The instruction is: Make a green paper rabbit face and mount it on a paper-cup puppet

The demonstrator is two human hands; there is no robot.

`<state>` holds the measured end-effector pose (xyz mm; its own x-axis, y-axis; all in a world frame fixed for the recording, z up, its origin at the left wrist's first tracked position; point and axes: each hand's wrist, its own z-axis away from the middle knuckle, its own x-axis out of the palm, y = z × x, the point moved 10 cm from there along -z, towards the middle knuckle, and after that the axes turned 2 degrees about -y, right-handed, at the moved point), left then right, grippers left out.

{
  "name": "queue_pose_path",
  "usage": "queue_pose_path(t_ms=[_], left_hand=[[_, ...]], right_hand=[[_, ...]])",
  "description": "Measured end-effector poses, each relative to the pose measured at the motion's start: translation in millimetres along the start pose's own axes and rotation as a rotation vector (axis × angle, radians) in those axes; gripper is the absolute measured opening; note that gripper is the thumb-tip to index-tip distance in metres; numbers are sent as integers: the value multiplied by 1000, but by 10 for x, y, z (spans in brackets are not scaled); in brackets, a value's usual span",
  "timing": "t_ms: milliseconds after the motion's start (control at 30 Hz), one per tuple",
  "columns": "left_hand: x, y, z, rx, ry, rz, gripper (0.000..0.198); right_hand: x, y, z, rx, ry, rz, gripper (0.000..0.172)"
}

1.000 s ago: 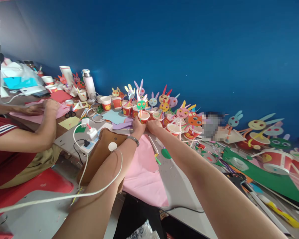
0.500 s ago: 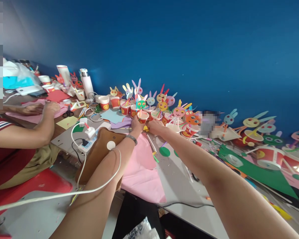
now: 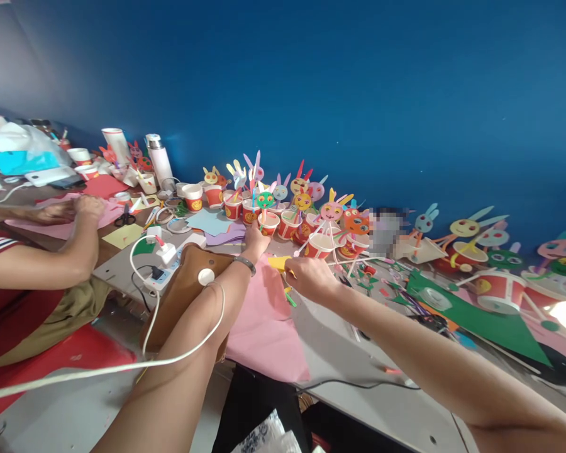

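Note:
Among the rows of paper cups, my left hand [image 3: 255, 244] is closed around the lower left of a red and white paper cup [image 3: 268, 224]. A green paper rabbit face [image 3: 265, 200] with pale ears sticks up from that cup. My right hand [image 3: 314, 275] pinches a yellow piece of paper [image 3: 278, 263] over the pink sheet [image 3: 259, 340]. A white straw-like stick [image 3: 349, 260] shows just beyond the right hand. Several other cups with coloured rabbit faces [image 3: 331, 211] stand close behind both hands.
At the left a co-worker's hands [image 3: 87, 206] rest on pink paper. A power strip [image 3: 170, 270] with a trailing white cable and a brown leather-like piece [image 3: 186, 296] lie by my left forearm. Scissors [image 3: 125, 216], a thermos [image 3: 159, 160] and green card [image 3: 481, 321] also lie about.
My right hand has drawn back toward me from beside the cup, and the yellow paper now shows plainly in its fingers. The left hand stays at the cup.

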<state>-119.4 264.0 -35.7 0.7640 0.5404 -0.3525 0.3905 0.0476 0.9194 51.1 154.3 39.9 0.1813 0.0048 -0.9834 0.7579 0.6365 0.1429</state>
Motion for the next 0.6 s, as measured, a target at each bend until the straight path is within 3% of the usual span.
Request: queue_pose_path(t_ms=[167,300,600], left_hand=[[28,23,16,15,-30,-21,71],[29,43,17,21,-43,-31,72],[1,74,53,26,-37,-12,79]], right_hand=[[261,-5,591,-51,19,-31,23],[413,-11,961,-144,164,-97,21],[599,17,1309,-215,357,-114,24]])
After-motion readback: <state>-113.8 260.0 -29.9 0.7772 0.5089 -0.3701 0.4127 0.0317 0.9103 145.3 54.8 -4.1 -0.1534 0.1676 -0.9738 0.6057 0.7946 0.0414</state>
